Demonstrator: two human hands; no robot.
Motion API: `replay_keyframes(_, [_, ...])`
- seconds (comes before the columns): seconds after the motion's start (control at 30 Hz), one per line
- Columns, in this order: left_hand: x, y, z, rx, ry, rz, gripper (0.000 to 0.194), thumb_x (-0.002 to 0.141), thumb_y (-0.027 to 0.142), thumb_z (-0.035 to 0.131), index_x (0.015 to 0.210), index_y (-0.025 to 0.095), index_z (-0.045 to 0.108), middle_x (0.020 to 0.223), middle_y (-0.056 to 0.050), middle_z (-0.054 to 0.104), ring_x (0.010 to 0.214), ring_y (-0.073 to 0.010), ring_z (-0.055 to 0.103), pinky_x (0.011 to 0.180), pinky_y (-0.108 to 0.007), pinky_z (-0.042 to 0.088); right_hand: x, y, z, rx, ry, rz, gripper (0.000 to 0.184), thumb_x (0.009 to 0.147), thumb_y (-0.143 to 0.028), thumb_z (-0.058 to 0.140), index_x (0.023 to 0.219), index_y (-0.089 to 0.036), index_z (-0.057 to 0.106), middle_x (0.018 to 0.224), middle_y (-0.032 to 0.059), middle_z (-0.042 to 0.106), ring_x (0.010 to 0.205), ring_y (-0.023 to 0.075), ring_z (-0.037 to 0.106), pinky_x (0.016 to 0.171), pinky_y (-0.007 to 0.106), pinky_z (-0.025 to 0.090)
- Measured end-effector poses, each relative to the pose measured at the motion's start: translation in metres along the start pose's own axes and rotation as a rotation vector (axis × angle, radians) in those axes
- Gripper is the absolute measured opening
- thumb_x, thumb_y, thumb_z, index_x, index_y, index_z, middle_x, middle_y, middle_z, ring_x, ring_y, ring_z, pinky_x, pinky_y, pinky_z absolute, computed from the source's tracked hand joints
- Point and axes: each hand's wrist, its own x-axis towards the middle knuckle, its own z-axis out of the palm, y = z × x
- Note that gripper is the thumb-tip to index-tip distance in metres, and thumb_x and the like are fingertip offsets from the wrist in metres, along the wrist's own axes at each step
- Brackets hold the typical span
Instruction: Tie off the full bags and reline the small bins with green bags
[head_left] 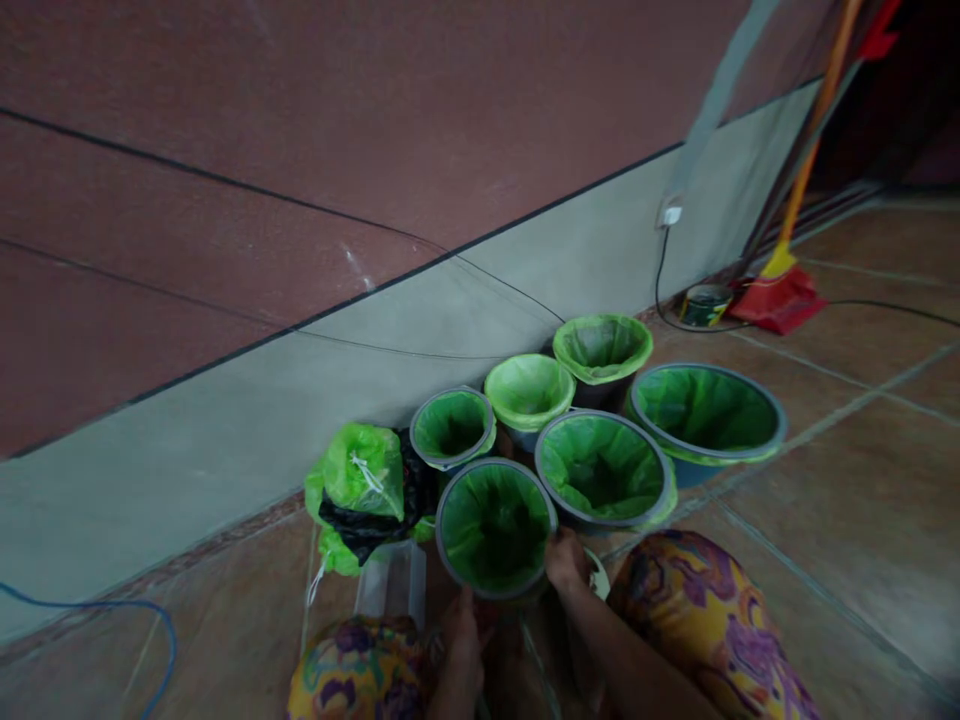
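Note:
A round trash bin point(496, 463) with a grey rim stands nearest me, lined with a green plastic bag point(491, 505) that covers its inside. My right hand point(568, 562) is closed around the rim on its right side. At the near edge, my left hand point(466, 630) holds the same bin from below the rim; its fingers are partly hidden in shadow. Just beyond are more lined bins, among them a wide one point(538, 440) touching on the right and a smaller one point(415, 432) behind on the left.
Knotted green bags point(367, 470) and a black bag point(360, 525) lie left, beside a clear plastic container point(394, 580). A wall point(375, 370) runs behind the bins. A red dustpan point(784, 300), a small tin point(705, 305) and a black cable point(660, 270) are at right; a blue cable point(169, 630) lies left.

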Motion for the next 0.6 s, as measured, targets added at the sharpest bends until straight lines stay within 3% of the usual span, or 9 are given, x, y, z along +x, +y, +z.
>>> replay_keyframes(0.17, [-0.004,0.006,0.005,0.019,0.026,0.041,0.018,0.079,0.034,0.072,0.086,0.018,0.065,0.08,-0.003,0.07,0.067,-0.0148,0.068,0.064,-0.027,0.056,0.002,-0.003,-0.002,0.053,0.022,0.006,0.039,0.094,-0.023,0.041,0.117,-0.007,0.067,0.111,0.0229,0.072,0.108,0.0302,0.068,0.082,0.034,0.049])
replay_keyframes(0.3, [-0.003,0.011,0.008,0.052,0.038,0.029,0.011,0.085,0.029,0.064,0.082,0.018,0.063,0.078,-0.003,0.07,0.063,-0.0145,0.067,0.062,-0.028,0.056,0.011,-0.007,-0.013,0.159,0.178,0.172,0.052,0.093,-0.035,0.045,0.128,0.002,0.058,0.123,0.0312,0.064,0.115,0.0353,0.064,0.083,0.037,0.05])
replay_keyframes(0.47, [-0.001,0.013,0.01,0.05,0.036,0.016,0.013,0.088,0.024,0.062,0.077,0.019,0.058,0.06,0.002,0.062,0.052,-0.013,0.064,0.056,-0.025,0.055,0.027,-0.001,-0.029,0.21,0.256,0.347,0.06,0.099,-0.036,0.023,0.123,0.006,0.06,0.114,0.035,0.066,0.106,0.0359,0.068,0.072,0.039,0.051])
replay_keyframes(0.6, [-0.004,0.011,0.009,-0.005,0.017,0.025,0.011,0.083,0.022,0.069,0.082,0.018,0.058,0.063,0.0,0.066,0.053,-0.0126,0.066,0.056,-0.023,0.055,0.042,0.009,-0.039,0.207,0.284,0.345,0.06,0.1,-0.033,0.02,0.122,0.006,0.06,0.11,0.0356,0.066,0.102,0.0362,0.069,0.069,0.04,0.052])
